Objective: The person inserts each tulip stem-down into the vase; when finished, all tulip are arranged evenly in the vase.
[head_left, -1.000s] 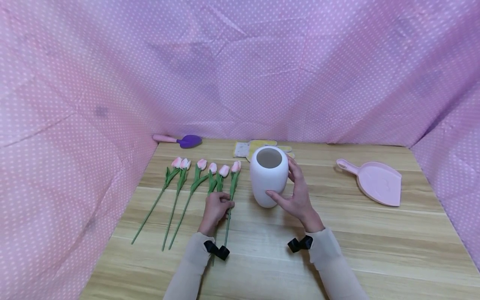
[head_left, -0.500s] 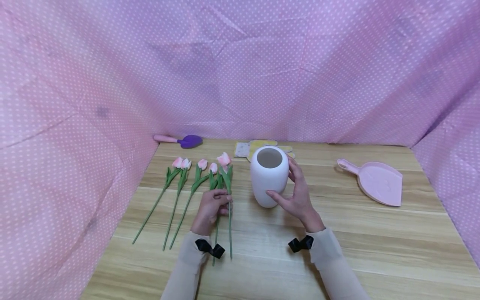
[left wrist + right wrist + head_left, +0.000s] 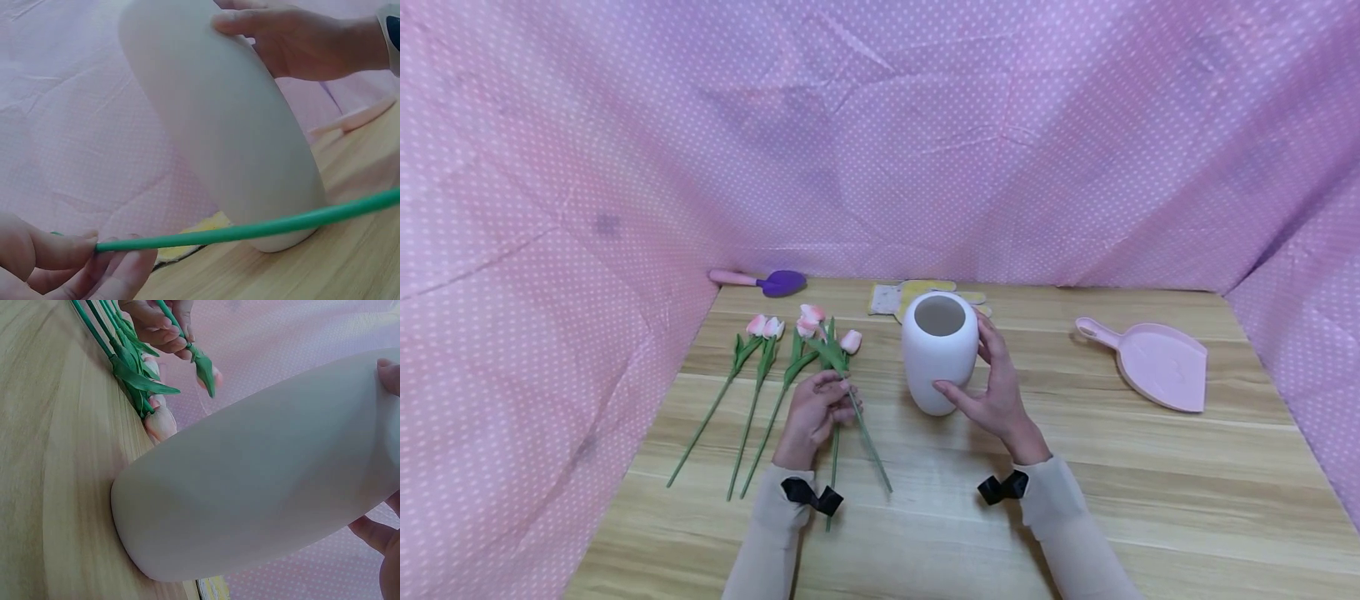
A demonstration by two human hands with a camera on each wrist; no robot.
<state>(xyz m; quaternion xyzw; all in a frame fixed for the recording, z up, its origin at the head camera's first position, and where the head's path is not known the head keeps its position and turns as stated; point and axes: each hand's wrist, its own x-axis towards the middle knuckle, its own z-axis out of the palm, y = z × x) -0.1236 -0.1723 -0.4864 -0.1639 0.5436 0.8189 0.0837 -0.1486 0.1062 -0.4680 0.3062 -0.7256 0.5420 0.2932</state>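
My left hand (image 3: 812, 412) pinches the green stem (image 3: 250, 231) of a pink-and-white tulip (image 3: 829, 354) between thumb and fingers. The held tulip leans, its bloom toward the back left and its stem end toward the front right. Several more tulips lie on the table around and left of that hand, heads toward the back; among them is one tulip bloom (image 3: 851, 342) just right of the held leaves. A white vase (image 3: 934, 367) stands upright, its round mouth facing up. Gripping its right side is my right hand (image 3: 1000, 400), thumb on the front, other fingers partly hidden behind.
A trowel (image 3: 782, 283) with purple blade and pink handle lies at the back left. Behind the vase is a yellow-and-white glove (image 3: 886, 298). A pink dustpan (image 3: 1161, 367) lies on the right. Pink dotted cloth (image 3: 880, 150) hangs around the wooden table (image 3: 1150, 500).
The left hand has lifted the rightmost tulip and drawn it left, swinging its bloom leftward and its stem end rightward. The right hand and vase have stayed put.
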